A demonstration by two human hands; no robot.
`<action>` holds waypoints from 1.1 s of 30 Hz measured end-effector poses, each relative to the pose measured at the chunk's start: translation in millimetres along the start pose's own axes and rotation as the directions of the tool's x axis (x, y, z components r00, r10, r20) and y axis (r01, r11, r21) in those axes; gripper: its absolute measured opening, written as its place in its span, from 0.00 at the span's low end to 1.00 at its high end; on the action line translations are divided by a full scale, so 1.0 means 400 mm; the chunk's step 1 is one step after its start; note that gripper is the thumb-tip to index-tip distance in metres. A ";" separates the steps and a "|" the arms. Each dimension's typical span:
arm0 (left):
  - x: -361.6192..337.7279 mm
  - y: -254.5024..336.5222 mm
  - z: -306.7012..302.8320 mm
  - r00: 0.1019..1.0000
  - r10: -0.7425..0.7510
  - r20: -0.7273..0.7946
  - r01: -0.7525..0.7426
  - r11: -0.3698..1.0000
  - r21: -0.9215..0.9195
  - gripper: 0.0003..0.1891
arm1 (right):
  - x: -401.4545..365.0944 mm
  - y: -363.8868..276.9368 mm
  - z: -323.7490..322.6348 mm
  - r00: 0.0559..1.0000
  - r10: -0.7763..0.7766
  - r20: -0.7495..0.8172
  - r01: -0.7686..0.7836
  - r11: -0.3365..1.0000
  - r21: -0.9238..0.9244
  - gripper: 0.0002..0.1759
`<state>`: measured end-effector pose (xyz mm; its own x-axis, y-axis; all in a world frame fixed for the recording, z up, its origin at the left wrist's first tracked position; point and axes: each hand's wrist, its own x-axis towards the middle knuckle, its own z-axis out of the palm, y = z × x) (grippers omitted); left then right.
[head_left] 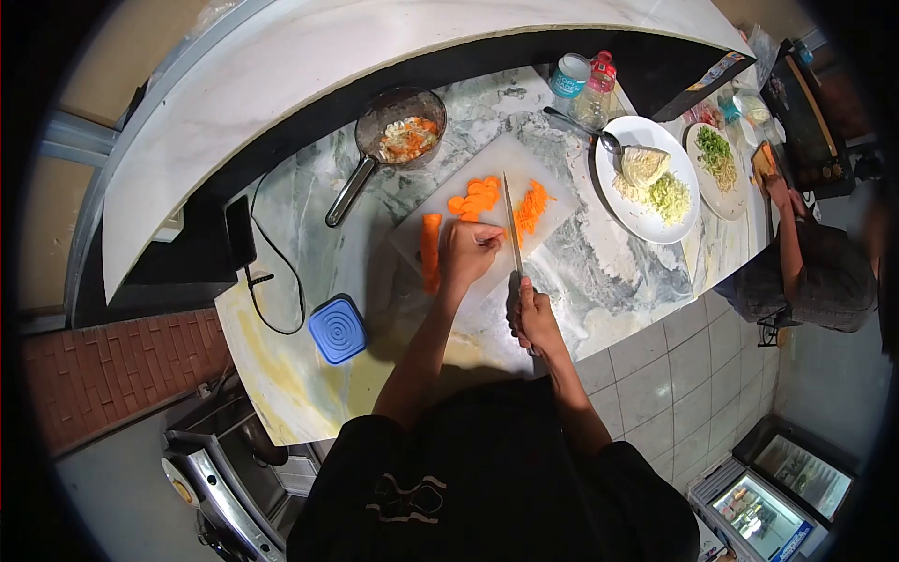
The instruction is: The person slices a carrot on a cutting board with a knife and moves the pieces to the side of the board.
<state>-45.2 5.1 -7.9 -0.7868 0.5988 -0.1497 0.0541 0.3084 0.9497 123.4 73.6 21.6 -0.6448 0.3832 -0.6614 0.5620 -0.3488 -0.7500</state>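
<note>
A white cutting board [552,225] lies on the marble counter. My right hand [536,314] is wrapped round the handle of a long knife [511,215], its blade pointing away across the board. Just left of the blade, my left hand [471,251] rests on the board with fingers curled together; whatever is under them is too small to make out. Round carrot slices [479,197] lie beyond my left hand, and thin carrot strips [532,207] are right of the blade. A carrot piece [431,253] lies along the board's left side.
A pan [399,131] with food stands at the back. Cabbage fills a white plate [677,161]; another plate [730,208] holds chopped greens. Jar [569,75] and bottle [596,94] stand behind. A blue lid [337,330] and cable [296,281] lie left. Another person [805,272] works at right.
</note>
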 end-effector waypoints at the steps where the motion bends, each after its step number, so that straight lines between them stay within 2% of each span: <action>1: 0.001 0.006 -0.003 0.999 -0.027 0.025 0.027 1.000 -0.010 0.10 | -0.001 -0.006 0.002 1.000 0.007 0.005 -0.007 1.000 0.011 0.36; 5: 0.001 0.008 -0.005 1.000 -0.013 0.027 0.013 1.000 0.001 0.09 | 0.001 0.004 0.007 0.999 0.029 0.015 -0.029 0.999 0.021 0.35; 8: 0.000 0.014 -0.006 0.998 -0.043 0.042 0.046 0.996 -0.080 0.09 | 0.002 0.002 0.009 1.000 0.014 0.019 -0.015 0.999 0.049 0.35; 11: -0.006 0.017 0.003 1.000 0.002 -0.007 -0.003 0.995 -0.103 0.08 | -0.001 -0.003 0.008 0.999 0.052 0.017 -0.052 0.998 0.042 0.35; 14: -0.005 0.006 0.010 0.998 0.030 -0.053 -0.032 0.998 -0.049 0.07 | -0.002 -0.006 0.007 0.999 0.042 0.022 -0.043 0.998 0.039 0.35; 19: -0.011 0.041 0.000 0.999 -0.020 -0.035 0.019 0.999 -0.028 0.08 | -0.002 -0.002 0.006 0.998 0.048 0.033 -0.050 0.997 0.050 0.35; 23: -0.002 0.012 0.006 0.999 -0.007 -0.032 0.005 0.999 -0.046 0.08 | 0.000 -0.001 0.007 0.998 0.050 0.028 -0.050 0.998 0.030 0.34; 28: -0.001 0.000 0.010 0.999 -0.026 -0.037 0.019 0.984 -0.175 0.08 | -0.007 -0.008 0.012 0.999 0.020 0.038 -0.022 0.999 0.043 0.35; 33: -0.005 0.015 0.010 0.998 -0.042 -0.039 0.036 0.989 -0.140 0.09 | 0.004 -0.002 0.009 0.999 0.014 0.030 -0.016 0.998 0.063 0.37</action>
<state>-40.8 8.9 -2.9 -0.8115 0.5563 -0.1789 -0.0614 0.2233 0.9728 120.3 71.3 21.2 -0.6521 0.3528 -0.6710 0.5385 -0.4075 -0.7375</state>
